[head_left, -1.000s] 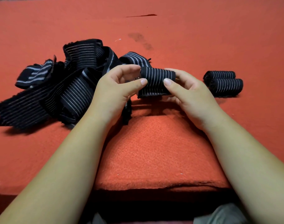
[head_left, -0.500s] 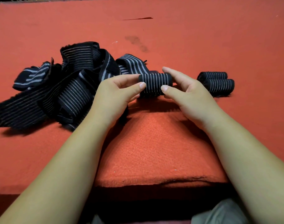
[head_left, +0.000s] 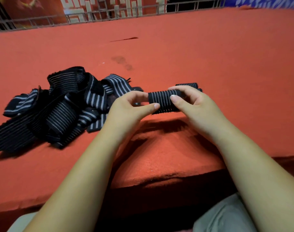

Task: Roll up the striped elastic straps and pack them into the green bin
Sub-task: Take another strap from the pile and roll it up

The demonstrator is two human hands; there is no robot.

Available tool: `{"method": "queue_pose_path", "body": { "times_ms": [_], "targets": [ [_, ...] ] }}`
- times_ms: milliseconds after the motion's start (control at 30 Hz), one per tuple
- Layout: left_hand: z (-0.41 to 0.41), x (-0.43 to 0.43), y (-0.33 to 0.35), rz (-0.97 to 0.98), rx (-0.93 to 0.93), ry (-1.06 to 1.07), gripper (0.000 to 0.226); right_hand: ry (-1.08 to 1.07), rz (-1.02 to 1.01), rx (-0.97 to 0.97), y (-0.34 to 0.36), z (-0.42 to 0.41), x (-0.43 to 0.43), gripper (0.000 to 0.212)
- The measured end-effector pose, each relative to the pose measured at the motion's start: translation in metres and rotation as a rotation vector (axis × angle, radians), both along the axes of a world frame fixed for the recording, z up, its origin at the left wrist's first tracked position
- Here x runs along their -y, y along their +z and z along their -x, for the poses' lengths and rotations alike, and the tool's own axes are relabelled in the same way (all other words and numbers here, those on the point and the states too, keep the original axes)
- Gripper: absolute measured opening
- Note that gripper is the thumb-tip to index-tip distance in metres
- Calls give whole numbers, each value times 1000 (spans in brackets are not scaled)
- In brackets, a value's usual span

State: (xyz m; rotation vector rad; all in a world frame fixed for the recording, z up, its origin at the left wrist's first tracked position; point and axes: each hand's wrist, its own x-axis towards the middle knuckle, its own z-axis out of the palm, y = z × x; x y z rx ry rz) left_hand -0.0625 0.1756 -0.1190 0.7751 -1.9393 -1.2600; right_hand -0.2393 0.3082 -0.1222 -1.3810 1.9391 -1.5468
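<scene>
Striped elastic strap (head_left: pixel 164 101): rolled into a tight cylinder, held just above the red felt (head_left: pixel 209 56). Pinched at one end by the left hand (head_left: pixel 126 109), at the other by the right hand (head_left: pixel 196 106), thumbs in front, fingers curled behind. Head view only. Just beyond the right hand, finished rolls (head_left: pixel 187 84), partly hidden, count unclear. Out to the left of the left hand, a tangled heap of loose straps (head_left: pixel 59 108) waiting. No green bin in sight. Judged early: a few rolled, most unrolled, nothing visibly packed.

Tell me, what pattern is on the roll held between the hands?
The roll is black with thin pale stripes; head view.
</scene>
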Motion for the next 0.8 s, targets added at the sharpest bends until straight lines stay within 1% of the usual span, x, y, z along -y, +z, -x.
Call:
{"method": "queue_pose_path", "body": {
  "times_ms": [100,167,200,267,367,500,567,700,800],
  "targets": [
    [18,-4,4,24,23,-66,37,-19,1,134,1,12,-11,26],
    [31,-7,4,25,47,-99,37,-66,-4,179,-1,22,-16,22],
    [39,-9,3,23,63,-102,35,-95,-18,177,-2,28,-18,20],
    [56,-12,-3,0,104,-85,28,-151,-55,178,-6,40,-21,24],
    [81,-15,-14,-87,136,-82,31,-204,-117,180,-10,57,-24,20],
    [107,-16,-26,-163,101,-95,26,-283,-204,100,-16,74,-24,19],
    [116,-20,-31,-185,84,-75,28,-312,-246,59,-20,79,-22,21],
    [128,-21,-49,-111,100,11,30,-352,-281,68,-26,86,-17,21],
    [133,-24,-53,67,135,75,29,-375,-266,83,-28,88,-15,20]
  ]
}}
